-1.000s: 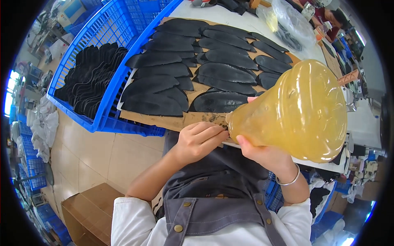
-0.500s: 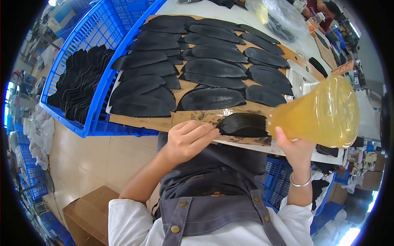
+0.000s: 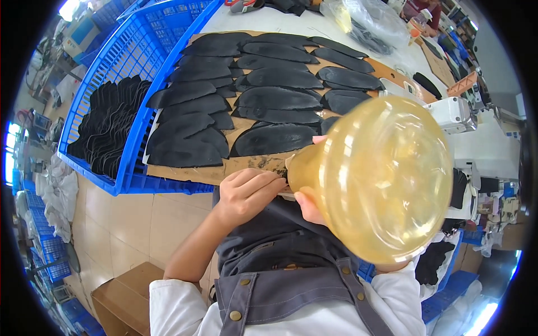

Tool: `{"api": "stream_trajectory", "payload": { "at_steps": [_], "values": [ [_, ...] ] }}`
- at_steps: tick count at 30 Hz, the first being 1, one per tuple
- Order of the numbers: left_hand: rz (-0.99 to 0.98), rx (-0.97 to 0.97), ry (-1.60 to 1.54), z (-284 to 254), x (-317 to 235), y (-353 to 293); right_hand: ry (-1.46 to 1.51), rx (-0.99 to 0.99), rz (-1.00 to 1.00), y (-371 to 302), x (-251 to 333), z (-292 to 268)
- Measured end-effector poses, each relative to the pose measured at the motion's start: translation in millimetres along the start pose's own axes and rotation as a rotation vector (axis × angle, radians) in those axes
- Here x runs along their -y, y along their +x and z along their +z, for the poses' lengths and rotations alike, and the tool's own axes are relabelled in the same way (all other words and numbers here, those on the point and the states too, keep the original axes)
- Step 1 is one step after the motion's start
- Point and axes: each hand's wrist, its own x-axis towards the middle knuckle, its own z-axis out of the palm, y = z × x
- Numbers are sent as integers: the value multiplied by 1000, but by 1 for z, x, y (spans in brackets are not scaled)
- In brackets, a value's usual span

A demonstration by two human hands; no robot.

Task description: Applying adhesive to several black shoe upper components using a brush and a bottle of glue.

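My right hand [image 3: 309, 208] grips the neck of a large yellow translucent cone-shaped bottle [image 3: 386, 179], tilted with its wide base toward me. Most of that hand is hidden behind it. My left hand [image 3: 246, 196] is closed, fingertips pinching the left end of a curved black piece at the front edge of a cardboard sheet [image 3: 188, 172]. The bottle covers nearly all of that piece. Beyond my hands, several flat black curved pieces [image 3: 274, 139] lie overlapping in three columns on the cardboard; some have a shiny surface.
A blue plastic crate [image 3: 119, 182] stands at the left, holding stacked black pieces [image 3: 109, 126]. A clear plastic bag [image 3: 370, 25] lies at the table's far side. White machine parts [image 3: 457, 115] are at the right. An open cardboard box [image 3: 126, 297] sits on the floor.
My right hand has swung the bottle left and nearer, its neck now close to my left fingertips, covering the front black piece. My left hand has shifted slightly left and keeps its pinch.
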Motion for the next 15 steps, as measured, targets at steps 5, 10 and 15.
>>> {"api": "stream_trajectory", "payload": {
  "at_steps": [5,10,15],
  "values": [
    [64,26,59,3,4,-4,43,3,125,-22,-17,-10],
    [31,100,31,-4,-2,5,-195,-156,247,-79,-88,-41],
    [-146,56,-145,-2,-17,34,987,-967,366,-81,-105,-23]
  ]
}}
